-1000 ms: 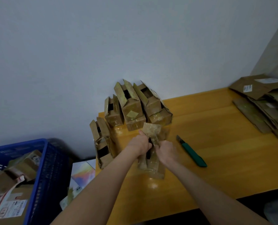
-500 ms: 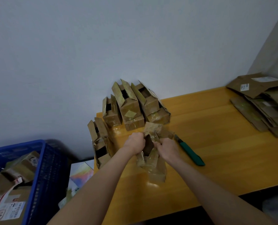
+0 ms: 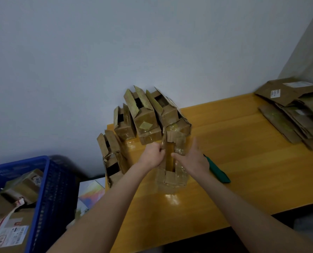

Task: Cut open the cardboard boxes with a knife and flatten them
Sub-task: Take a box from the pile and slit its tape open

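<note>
At the lower left of the frame a blue basket (image 3: 42, 181) stood beside the desk (image 3: 243, 172), with taped parcels (image 3: 18, 190) heaped in it, which looked to me like work not yet begun. At the desk's left end, near the middle of the frame, a cluster of standing boxes (image 3: 143, 119) had their top flaps up but were box-shaped all the same, so I judged them opened and not flattened. Just below that cluster the box (image 3: 172, 179) in hand lay on the desk, taped over and split by a long slit down its upper face. The left hand (image 3: 153, 157) had its grip curled tight, pinching the left lip of the slit. The right hand (image 3: 193, 158) had its grip on the other lip, thumb hooked into the gap and fingers laid fairly straight along the outer wall, so the wall was pinched between them. The two seemed to be pulling the slit apart, which I took for the step between cutting and flattening. Just right of that hand the knife (image 3: 218, 171) lay on the desk, green handle showing, held by nobody. At the far right a pile of flattened cardboard (image 3: 294, 114) showed what was finished: some done, more left
</note>
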A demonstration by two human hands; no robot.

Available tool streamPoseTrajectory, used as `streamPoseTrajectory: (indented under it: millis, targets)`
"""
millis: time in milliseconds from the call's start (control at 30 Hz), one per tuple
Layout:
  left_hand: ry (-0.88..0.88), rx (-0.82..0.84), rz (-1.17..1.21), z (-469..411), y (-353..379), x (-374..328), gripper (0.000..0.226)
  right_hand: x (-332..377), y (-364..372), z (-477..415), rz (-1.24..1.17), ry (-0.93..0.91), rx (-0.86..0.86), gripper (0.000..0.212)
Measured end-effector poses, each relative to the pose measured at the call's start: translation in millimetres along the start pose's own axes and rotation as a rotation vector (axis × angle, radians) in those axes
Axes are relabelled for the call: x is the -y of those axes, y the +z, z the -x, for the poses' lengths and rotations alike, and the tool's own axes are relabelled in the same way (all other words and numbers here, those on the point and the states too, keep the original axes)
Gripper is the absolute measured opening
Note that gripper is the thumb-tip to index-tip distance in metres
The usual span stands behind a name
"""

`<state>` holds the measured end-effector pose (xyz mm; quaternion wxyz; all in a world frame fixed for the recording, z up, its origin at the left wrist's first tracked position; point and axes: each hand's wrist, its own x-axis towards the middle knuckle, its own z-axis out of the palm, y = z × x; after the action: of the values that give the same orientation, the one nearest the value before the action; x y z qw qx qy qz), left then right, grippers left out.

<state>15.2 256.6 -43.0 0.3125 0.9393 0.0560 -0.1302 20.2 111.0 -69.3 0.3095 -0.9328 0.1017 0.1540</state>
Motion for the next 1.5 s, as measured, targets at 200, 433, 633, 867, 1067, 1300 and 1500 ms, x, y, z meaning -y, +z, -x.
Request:
streamPoseTrajectory:
  millis: [200,433,633,867,1067,1300,1500]
  targets:
    - [0.079,-0.019,-0.151,1,10,-13,0.021,6,-3,-19,0.247,0.019,-0.001,0.097]
    - [0.100,-0.088,-0.104,1,9,-7,0.016,-4,-5,-31,0.086,0.057,0.058,0.021]
    - [0.069,-0.125,-0.049,2,9,-5,0.020,-16,3,-41,-0.173,0.095,0.049,0.019]
    - [-0.067,-0.024,0.192,-3,-16,14,0.015,-19,-11,-29,-0.655,0.025,0.294,0.021]
    - [-0.183,-0.040,0.448,3,-9,18,0.014,-12,-10,-31,-0.674,0.062,0.206,0.033]
    - [-0.320,-0.250,0.528,0,13,14,0.014,-6,3,-8,0.065,0.074,0.370,0.021]
    - [-0.355,-0.337,0.557,-2,20,26,0.067,-9,-2,-21,0.218,-0.113,0.182,0.020]
